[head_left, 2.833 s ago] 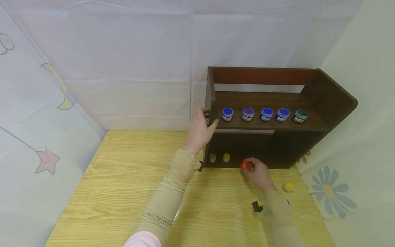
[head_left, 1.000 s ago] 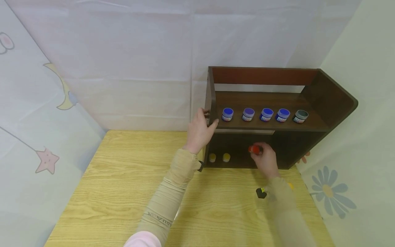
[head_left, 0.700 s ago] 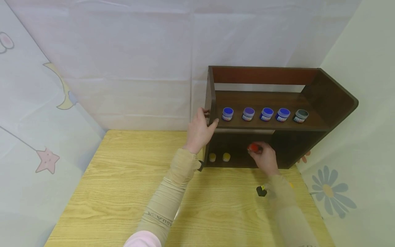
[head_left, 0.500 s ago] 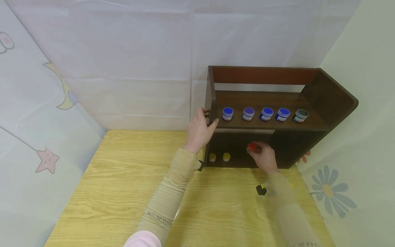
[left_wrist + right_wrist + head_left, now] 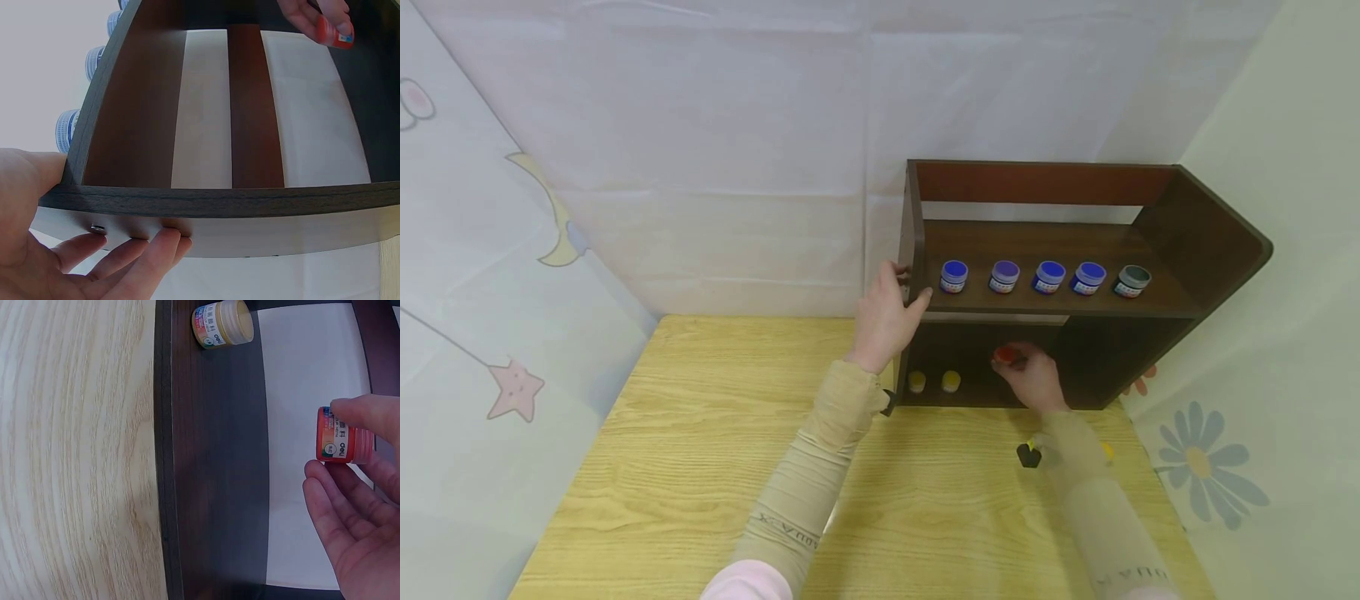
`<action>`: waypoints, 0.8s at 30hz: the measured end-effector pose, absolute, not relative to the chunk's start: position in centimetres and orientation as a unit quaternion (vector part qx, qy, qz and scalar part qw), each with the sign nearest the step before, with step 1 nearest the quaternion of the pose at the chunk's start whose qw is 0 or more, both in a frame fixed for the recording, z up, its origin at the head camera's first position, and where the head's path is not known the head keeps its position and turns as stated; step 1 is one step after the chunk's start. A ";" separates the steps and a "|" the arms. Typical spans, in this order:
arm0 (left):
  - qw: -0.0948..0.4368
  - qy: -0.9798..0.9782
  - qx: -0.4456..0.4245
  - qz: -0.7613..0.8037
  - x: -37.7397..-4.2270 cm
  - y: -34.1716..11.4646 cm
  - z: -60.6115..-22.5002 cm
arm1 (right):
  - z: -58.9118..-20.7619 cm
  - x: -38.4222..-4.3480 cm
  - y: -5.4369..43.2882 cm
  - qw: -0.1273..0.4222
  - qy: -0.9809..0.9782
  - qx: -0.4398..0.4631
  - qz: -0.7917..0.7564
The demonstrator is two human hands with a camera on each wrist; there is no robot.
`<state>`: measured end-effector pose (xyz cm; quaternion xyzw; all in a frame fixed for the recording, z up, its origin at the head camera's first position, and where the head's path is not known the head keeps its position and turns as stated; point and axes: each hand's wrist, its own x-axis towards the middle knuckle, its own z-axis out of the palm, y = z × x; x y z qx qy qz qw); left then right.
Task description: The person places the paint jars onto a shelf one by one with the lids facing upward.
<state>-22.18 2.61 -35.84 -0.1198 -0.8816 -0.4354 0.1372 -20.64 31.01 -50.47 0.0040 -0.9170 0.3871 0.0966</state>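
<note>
My right hand pinches a red paint jar between thumb and fingers, inside the lower compartment of a dark brown shelf. In the right wrist view the jar is held above the lower board, its label facing the camera. Two yellow-lidded paint jars stand to the left on that board, near its front edge. My left hand grips the shelf's left side panel; in the left wrist view its fingers lie along the outer face.
On the upper board stands a row of several paint jars with blue, purple and dark lids. A yellow-orange lid peeks out beside my right forearm on the wooden table. A wall flanks the shelf's right side.
My right hand has carried the red jar from the shelf's front bottom edge inward, then a little to the left within the lower compartment. The left hand keeps its place on the side panel.
</note>
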 end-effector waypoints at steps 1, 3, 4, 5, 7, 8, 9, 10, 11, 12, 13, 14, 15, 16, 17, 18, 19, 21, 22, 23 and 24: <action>0.137 -0.882 -0.119 -0.435 -22.2 2.6 -35.8 | -50.5 -20.7 30.9 0.092 -0.917 0.004 0.389; 0.137 -0.882 -0.119 -0.434 -22.2 2.6 -35.8 | -50.6 -20.9 30.8 0.082 -0.919 0.007 0.387; 0.137 -0.882 -0.119 -0.434 -22.2 2.6 -35.8 | -50.7 -20.9 30.8 0.077 -0.919 0.009 0.386; 0.136 -0.882 -0.119 -0.434 -22.2 2.6 -35.8 | -50.8 -21.0 30.8 0.072 -0.920 0.010 0.384; 0.137 -0.882 -0.120 -0.434 -22.2 2.6 -35.8 | -51.1 -21.1 30.8 0.064 -0.923 0.012 0.379; 0.137 -0.882 -0.120 -0.434 -22.2 2.6 -35.8 | -51.3 -21.2 30.8 0.059 -0.924 0.012 0.376; 0.137 -0.882 -0.120 -0.435 -22.2 2.6 -35.8 | -51.6 -21.2 30.8 0.056 -0.926 0.013 0.373; 0.137 -0.882 -0.121 -0.435 -22.2 2.6 -35.8 | -51.8 -21.3 30.8 0.051 -0.927 0.011 0.371; 0.138 -0.882 -0.121 -0.435 -22.2 2.6 -35.8 | -52.0 -21.3 30.9 0.049 -0.928 0.011 0.368; 0.138 -0.882 -0.121 -0.435 -22.2 2.6 -35.9 | -52.2 -21.4 30.9 0.048 -0.930 0.012 0.365; 0.138 -0.882 -0.121 -0.434 -22.2 2.6 -35.9 | -52.4 -21.3 30.9 0.046 -0.931 0.014 0.363; 0.139 -0.882 -0.121 -0.434 -22.2 2.6 -35.9 | -52.5 -21.3 30.9 0.045 -0.930 0.016 0.364; 0.139 -0.882 -0.121 -0.434 -22.2 2.6 -35.9 | -52.7 -21.3 30.9 0.044 -0.930 0.018 0.363; 0.140 -0.882 -0.121 -0.433 -22.2 2.6 -35.8 | -52.9 -21.3 30.9 0.044 -0.930 0.020 0.364; 0.140 -0.882 -0.121 -0.433 -22.2 2.7 -35.8 | -53.0 -21.3 30.9 0.044 -0.929 0.023 0.366; 0.140 -0.882 -0.120 -0.433 -22.2 2.7 -35.8 | -53.3 -21.3 31.0 0.043 -0.930 0.023 0.366; 0.141 -0.882 -0.120 -0.434 -22.2 2.7 -35.8 | -53.5 -21.3 30.9 0.041 -0.929 0.023 0.368; 0.140 -0.881 -0.118 -0.437 -22.1 2.7 -35.8 | -54.1 -21.4 30.9 0.035 -0.930 0.019 0.367; 0.140 -0.880 -0.118 -0.438 -22.1 2.7 -35.8 | -54.3 -21.4 30.9 0.032 -0.930 0.019 0.365; 0.140 -0.880 -0.118 -0.439 -22.2 2.7 -35.8 | -54.6 -21.4 30.8 0.030 -0.931 0.018 0.364; 0.140 -0.880 -0.117 -0.439 -22.1 2.7 -35.8 | -54.8 -21.3 30.8 0.027 -0.931 0.016 0.362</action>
